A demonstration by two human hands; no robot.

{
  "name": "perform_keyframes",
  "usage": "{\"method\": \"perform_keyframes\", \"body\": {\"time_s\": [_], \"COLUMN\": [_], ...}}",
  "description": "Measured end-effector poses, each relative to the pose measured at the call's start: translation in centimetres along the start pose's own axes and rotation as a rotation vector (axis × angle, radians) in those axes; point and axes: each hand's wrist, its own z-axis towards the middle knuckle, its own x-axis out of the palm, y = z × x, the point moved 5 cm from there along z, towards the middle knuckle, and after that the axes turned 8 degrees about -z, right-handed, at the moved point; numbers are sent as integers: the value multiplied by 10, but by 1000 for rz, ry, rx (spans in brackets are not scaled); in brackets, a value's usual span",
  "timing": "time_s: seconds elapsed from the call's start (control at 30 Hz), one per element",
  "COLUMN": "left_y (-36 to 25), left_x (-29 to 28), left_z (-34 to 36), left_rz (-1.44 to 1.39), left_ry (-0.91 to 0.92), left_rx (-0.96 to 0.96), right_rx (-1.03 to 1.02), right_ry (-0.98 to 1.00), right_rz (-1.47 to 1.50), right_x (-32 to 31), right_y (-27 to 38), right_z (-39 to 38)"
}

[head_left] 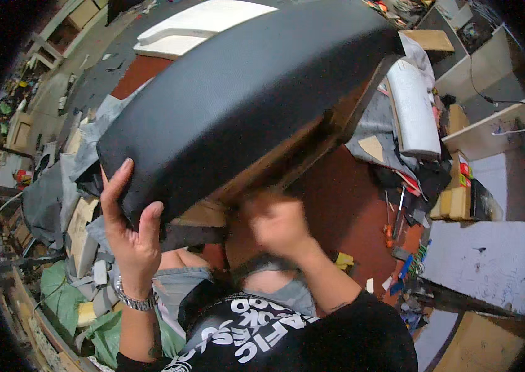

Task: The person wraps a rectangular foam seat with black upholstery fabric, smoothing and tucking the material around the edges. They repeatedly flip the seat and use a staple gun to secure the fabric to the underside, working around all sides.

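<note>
A long black padded piece with a smooth leather-like cover [231, 93] is held tilted across the upper middle, its wooden inner frame [262, 166] showing along the lower right side. My left hand [132, 229] grips its lower left end, thumb and fingers on the black cover. My right hand [278, 226] is below the frame's open side, near the wood. It is smeared by motion, so I cannot make out its fingers or whether it holds anything.
A reddish-brown surface [343, 204] lies beneath, with a screwdriver [388, 229] and scraps at its right. A white curved piece [414, 105], grey fabric [52, 211] and white panels [194, 22] lie around. Boxes [451, 195] and shelving [492, 105] stand right, a green sack [58, 297] lower left.
</note>
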Motion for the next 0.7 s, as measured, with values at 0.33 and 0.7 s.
{"method": "perform_keyframes", "body": {"time_s": [0.33, 0.7], "left_y": [8, 7], "left_x": [6, 4], "left_z": [10, 25], "left_rz": [-62, -51], "left_ry": [4, 13], "left_rx": [46, 111], "right_rx": [1507, 1436], "right_ry": [-26, 53], "right_rz": [-526, -501], "right_x": [-14, 10], "right_y": [-245, -331], "right_z": [-409, -376]}}
